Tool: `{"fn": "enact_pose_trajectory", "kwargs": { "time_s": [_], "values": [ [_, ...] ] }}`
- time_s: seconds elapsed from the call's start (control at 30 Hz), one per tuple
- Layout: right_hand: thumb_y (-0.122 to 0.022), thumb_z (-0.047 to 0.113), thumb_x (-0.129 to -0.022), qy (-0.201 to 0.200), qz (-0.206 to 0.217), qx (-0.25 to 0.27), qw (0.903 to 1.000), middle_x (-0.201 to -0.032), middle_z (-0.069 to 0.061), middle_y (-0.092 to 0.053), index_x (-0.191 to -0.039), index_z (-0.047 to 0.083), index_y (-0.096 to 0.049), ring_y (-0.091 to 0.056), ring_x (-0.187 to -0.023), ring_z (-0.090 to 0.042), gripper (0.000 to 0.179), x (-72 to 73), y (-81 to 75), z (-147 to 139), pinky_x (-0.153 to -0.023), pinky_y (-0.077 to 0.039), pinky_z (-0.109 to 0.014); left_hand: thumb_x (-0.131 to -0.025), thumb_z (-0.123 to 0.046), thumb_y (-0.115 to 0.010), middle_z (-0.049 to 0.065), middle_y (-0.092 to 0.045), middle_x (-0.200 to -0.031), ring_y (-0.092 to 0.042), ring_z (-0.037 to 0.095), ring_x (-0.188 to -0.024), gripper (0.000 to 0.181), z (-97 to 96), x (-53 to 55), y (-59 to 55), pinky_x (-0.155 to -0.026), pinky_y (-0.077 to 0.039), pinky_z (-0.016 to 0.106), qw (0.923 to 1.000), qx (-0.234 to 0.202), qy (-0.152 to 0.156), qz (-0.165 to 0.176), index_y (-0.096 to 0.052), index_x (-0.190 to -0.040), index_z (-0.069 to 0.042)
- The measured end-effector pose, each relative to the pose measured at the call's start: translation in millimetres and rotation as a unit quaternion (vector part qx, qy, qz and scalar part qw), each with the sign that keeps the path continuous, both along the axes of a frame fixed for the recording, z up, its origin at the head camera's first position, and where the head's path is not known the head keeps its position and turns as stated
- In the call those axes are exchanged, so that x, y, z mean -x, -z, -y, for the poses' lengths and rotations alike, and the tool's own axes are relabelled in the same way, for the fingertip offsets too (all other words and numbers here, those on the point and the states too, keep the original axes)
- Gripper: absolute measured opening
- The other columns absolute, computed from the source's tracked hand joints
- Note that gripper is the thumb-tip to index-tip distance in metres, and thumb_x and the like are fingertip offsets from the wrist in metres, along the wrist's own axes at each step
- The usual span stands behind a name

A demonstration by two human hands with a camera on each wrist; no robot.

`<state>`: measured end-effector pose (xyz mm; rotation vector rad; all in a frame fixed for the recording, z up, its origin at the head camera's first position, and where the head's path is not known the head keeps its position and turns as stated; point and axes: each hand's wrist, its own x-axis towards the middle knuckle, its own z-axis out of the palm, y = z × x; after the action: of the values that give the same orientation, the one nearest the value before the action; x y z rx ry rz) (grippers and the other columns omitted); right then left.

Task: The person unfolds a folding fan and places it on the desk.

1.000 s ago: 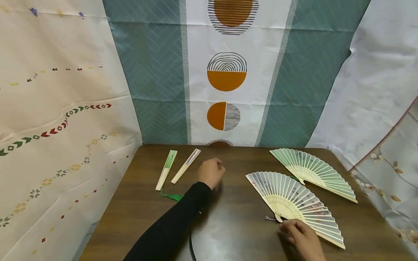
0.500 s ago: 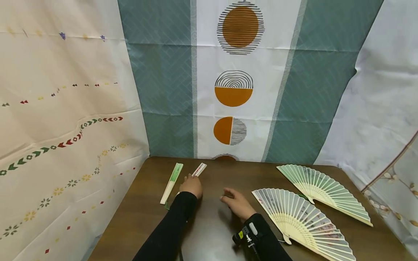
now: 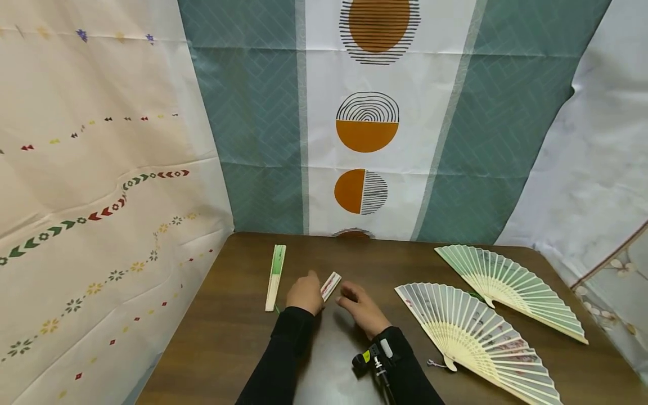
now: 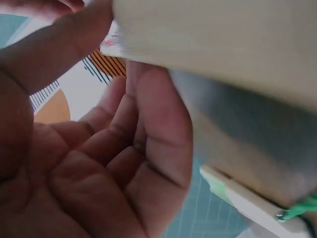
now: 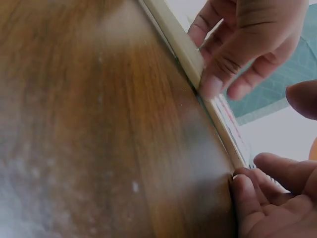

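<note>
My left hand pinches a folded hand fan with a pale frame and red-patterned white leaf. In the left wrist view, the pale side of this fan runs across the top, between thumb and fingers. The right wrist view has my left hand gripping the fan midway along. My right hand is just right of the fan's patterned end, fingers loosely bent; its fingertips come right up to that end. Left of my left hand lies a second folded fan, green and pale.
Two spread fans lie on the brown table at the right: a white floral one and a green one behind it. A green tassel hangs from the folded green fan. Patterned cloths stand around the table.
My left hand has reached left, taken hold of the red-patterned folded fan and brought it rightward. My right hand has left the white spread fan and moved left toward the folded one.
</note>
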<state>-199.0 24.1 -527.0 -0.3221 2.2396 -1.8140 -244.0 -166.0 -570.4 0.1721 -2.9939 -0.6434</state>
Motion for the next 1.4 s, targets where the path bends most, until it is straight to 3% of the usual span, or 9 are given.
{"fn": "enact_pose_trajectory", "kwargs": {
  "time_s": [0.1,0.3,0.5,0.6,0.73,0.83,0.97,1.13,1.4],
  "values": [
    [-0.070,0.008,-0.107,0.001,0.002,0.014,0.9999,-0.158,-0.035,-0.059,-0.156,-0.014,-0.057,-0.055,-0.152,-0.054,0.054,-0.3,2.4,0,-0.130,-0.048,-0.065,-0.078,-0.021,-0.106,0.012,-0.080,-0.094,-0.074,0.029,-0.076,0.058,-3.7,-7.3,-3.6,-0.060,-0.064,0.051,0.9993,-0.025,0.017,0.024,-0.071,-0.123,-0.006],
    [-0.064,0.007,-0.111,-0.011,0.014,0.048,0.9987,-0.160,-0.037,-0.059,-0.156,-0.015,-0.055,-0.056,-0.152,-0.051,0.051,0.6,5.7,-2,-0.124,-0.054,-0.044,-0.094,-0.021,-0.088,0.005,-0.079,-0.088,-0.069,0.023,-0.072,0.013,-2.5,-4.9,0.2,-0.057,-0.057,0.046,0.9983,-0.033,0.041,0.024,-0.076,-0.089,-0.018],
    [-0.065,0.010,-0.112,0.042,0.032,0.089,0.9946,-0.166,-0.036,-0.053,-0.161,-0.013,-0.050,-0.063,-0.146,-0.046,0.056,5.8,-7.8,-12,-0.114,-0.063,-0.043,-0.104,-0.026,-0.083,-0.007,-0.073,-0.083,-0.062,0.013,-0.070,0.015,0.7,8.0,-11.5,-0.056,-0.050,0.033,0.9900,-0.098,0.099,-0.027,-0.076,-0.091,-0.024],
    [-0.066,0.013,-0.115,0.056,0.033,0.105,0.9923,-0.163,-0.034,-0.058,-0.162,-0.010,-0.050,-0.070,-0.137,-0.037,0.055,5.9,-21.3,-17,-0.110,-0.067,-0.045,-0.107,-0.025,-0.082,-0.001,-0.076,-0.088,-0.064,0.015,-0.073,0.009,-4.4,-9.4,-51.1,-0.060,-0.053,0.031,0.9760,-0.162,0.141,-0.036,-0.080,-0.103,-0.016],
    [-0.063,0.016,-0.118,0.054,0.021,0.129,0.9900,-0.145,-0.025,-0.072,-0.158,-0.006,-0.058,-0.077,-0.121,-0.020,0.046,3.0,-42.7,-22,-0.101,-0.070,-0.036,-0.109,-0.021,-0.079,0.008,-0.078,-0.095,-0.068,0.017,-0.078,0.014,-16.6,-44.0,-117.5,-0.065,-0.059,0.030,0.9472,-0.269,0.175,-0.009,-0.081,-0.113,-0.007],
    [-0.060,0.018,-0.120,0.053,0.013,0.138,0.9889,-0.127,-0.014,-0.079,-0.150,-0.006,-0.065,-0.080,-0.109,-0.014,0.039,-0.5,-56.8,-25,-0.093,-0.072,-0.031,-0.111,-0.017,-0.076,0.013,-0.080,-0.101,-0.072,0.014,-0.082,0.017,-24.9,-53.6,-137.8,-0.071,-0.069,0.032,0.9206,-0.346,0.180,0.012,-0.082,-0.120,-0.004],
    [-0.061,0.019,-0.120,0.060,0.015,0.139,0.9883,-0.113,-0.004,-0.081,-0.142,-0.007,-0.071,-0.080,-0.100,-0.013,0.036,-5.1,-66.1,-26,-0.088,-0.073,-0.030,-0.111,-0.010,-0.075,0.018,-0.081,-0.104,-0.077,0.014,-0.084,0.019,-31.4,-52.1,-136.0,-0.074,-0.075,0.037,0.8907,-0.420,0.172,0.031,-0.081,-0.124,0.002],
    [-0.062,0.016,-0.119,0.067,0.018,0.138,0.9879,-0.116,-0.010,-0.082,-0.140,-0.010,-0.073,-0.081,-0.102,-0.013,0.035,-6.9,-66.9,-26,-0.088,-0.075,-0.033,-0.111,-0.007,-0.073,0.019,-0.080,-0.105,-0.078,0.014,-0.087,0.018,-30.9,-48.9,-126.2,-0.076,-0.076,0.038,0.8683,-0.471,0.150,0.040,-0.080,-0.124,0.004],
    [-0.065,0.010,-0.117,0.113,0.001,0.102,0.9884,-0.112,-0.017,-0.084,-0.131,-0.012,-0.076,-0.083,-0.096,-0.014,0.029,-3.1,-69.8,-31,-0.079,-0.073,-0.026,-0.112,-0.004,-0.071,0.019,-0.081,-0.108,-0.079,0.015,-0.090,0.015,-35.9,-43.3,-124.9,-0.077,-0.076,0.036,0.8624,-0.482,0.145,0.049,-0.078,-0.121,0.005]
  ]
}}
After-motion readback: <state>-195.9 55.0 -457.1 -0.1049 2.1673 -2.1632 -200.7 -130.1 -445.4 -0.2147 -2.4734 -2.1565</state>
